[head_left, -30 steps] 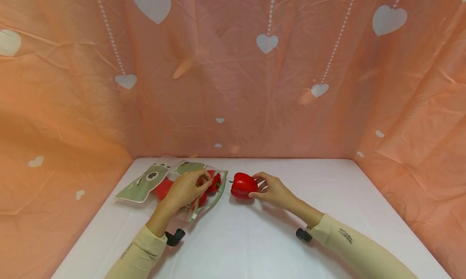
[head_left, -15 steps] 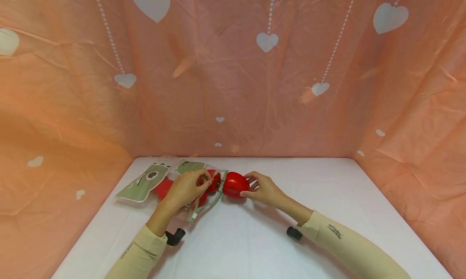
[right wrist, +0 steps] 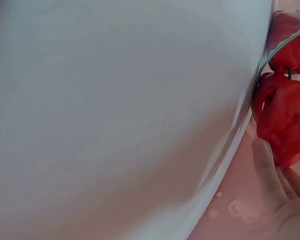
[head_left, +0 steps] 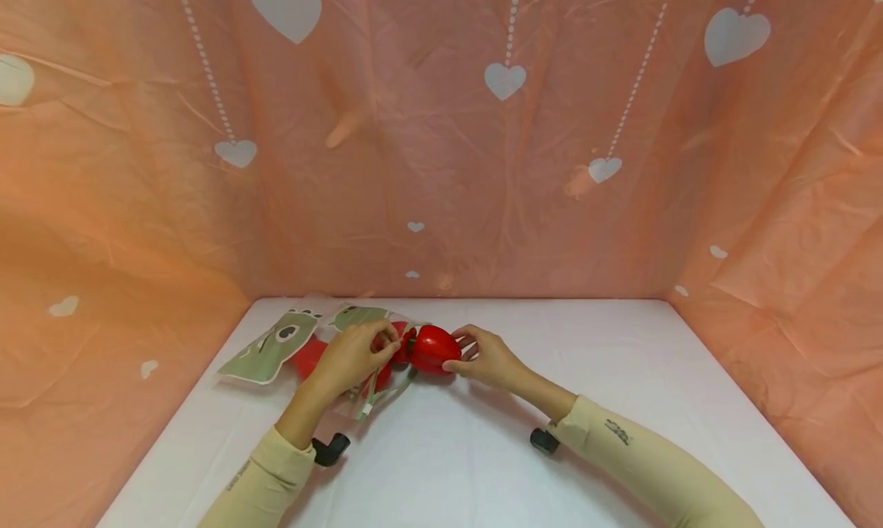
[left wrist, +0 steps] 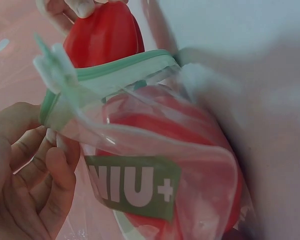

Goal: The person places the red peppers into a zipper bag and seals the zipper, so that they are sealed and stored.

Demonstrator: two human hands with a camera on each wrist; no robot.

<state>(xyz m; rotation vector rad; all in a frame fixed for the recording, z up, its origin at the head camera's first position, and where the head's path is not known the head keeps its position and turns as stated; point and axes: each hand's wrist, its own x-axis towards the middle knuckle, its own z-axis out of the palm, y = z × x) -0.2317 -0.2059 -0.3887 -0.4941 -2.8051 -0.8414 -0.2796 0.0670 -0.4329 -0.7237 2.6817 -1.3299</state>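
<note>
A glossy red bell pepper (head_left: 434, 349) is held from its right end by my right hand (head_left: 493, 359), thumb in front and fingers behind. Its stem end lies at the mouth of a clear zip bag (left wrist: 125, 135) with a green zip edge and a white slider (left wrist: 57, 72). Inside the bag are more red peppers (right wrist: 292, 55), partly hidden by printed green patches. My left hand (head_left: 355, 352) pinches the upper side of the bag's mouth between thumb and fingers. In the left wrist view the held pepper (left wrist: 105, 35) overlaps the green zip edge.
The bag lies on a white table (head_left: 469, 467), with a green cartoon creature print (head_left: 265, 352) toward the left. Orange cloth with white hearts (head_left: 505, 80) walls in the back and sides. Black wrist mounts (head_left: 331, 449) show under the forearms.
My right hand has moved left with the bell pepper, bringing it from beside the bag to the bag's mouth. My left hand has stayed in place on the bag.
</note>
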